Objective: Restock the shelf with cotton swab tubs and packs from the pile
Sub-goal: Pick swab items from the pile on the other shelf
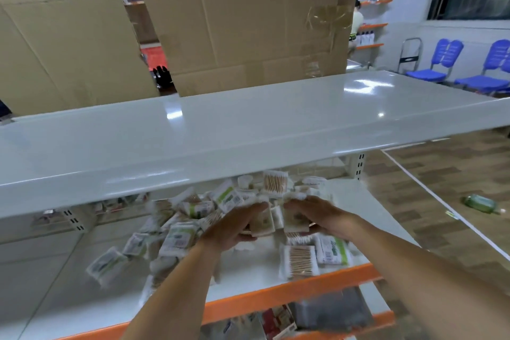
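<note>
- I should square up the packs (263,222) between both hands before setting them in a row, clear of the pile (176,232) at centre frame.
- My left hand (237,225) and right hand (317,217) each curl round packs, forearms reaching in under the upper shelf (248,130).

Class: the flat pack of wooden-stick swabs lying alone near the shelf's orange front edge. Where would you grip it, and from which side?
Pinch the swab pack across its long side edges, coming from above and in front. It lies flat, its near end by the orange edge is unobstructed.
</note>
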Tool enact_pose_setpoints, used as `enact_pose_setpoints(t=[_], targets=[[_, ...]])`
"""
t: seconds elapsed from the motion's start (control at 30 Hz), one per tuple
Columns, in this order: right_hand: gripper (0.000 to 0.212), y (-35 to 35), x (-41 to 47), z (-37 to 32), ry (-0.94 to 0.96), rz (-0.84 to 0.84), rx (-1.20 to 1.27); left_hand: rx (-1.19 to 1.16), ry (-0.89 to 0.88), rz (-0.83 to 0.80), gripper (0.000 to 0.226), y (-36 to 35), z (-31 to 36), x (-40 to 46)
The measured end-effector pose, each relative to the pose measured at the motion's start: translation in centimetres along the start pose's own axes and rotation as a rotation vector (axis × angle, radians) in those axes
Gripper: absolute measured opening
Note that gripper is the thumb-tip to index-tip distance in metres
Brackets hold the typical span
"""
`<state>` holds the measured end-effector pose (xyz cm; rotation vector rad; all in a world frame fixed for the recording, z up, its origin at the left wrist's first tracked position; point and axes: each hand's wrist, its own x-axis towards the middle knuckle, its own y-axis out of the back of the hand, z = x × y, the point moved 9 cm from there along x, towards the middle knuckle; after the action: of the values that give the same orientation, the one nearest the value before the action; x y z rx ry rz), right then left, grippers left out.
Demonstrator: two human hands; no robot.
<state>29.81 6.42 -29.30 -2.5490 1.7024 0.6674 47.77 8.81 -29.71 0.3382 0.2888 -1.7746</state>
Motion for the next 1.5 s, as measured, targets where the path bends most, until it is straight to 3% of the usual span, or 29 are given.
enact_pose_setpoints(t=[0.13,0.47,0.6,0.77,0.9,1.13,1.33,1.5], targets=[[0.043,-2.1,0.6,-0.8,0.019,-0.057,-0.184,0.071,-0.024,0.048,0.044,2.6,-0.7,-1.3],[0.021,-10.7,1.7,-6.0,0.188,-0.229,-0.241,-0.032,-0.040,0.227,0.034,10.0,-2.4,-6.7],[0.014,-15.4,2.1,-8.3,0.277,-0.304,-0.266,-0.020,-0.077,0.301,0.045,13.6,-2.8,-10.3],[0.032,-21.3,2.6,-10.3,0.312,-0.346,-0.251,-0.012,-0.008,0.463,0.036,19.1,-4.6,-15.3],[0.025,-26.3,3.1,-11.5,0.287,-0.373,-0.329,-0.016,-0.002,0.560,0.018,23.4,-6.2,-19.1],[0.024,-35.9,2.6,-13.6,0.322,-0.447,-0.388,-0.026,0.025,0.666,0.041,29.6,-8.6,-25.1],[0.023,-43.2,1.9,-14.4,0.322,-0.490,-0.404,-0.068,0.032,0.714,0.040,33.9,-11.2,-30.2],[0.046,-48.8,2.3,-15.0,0.319,-0.496,-0.437,-0.084,0.031,0.800,0.050,37.4,-12.5,-34.6]])
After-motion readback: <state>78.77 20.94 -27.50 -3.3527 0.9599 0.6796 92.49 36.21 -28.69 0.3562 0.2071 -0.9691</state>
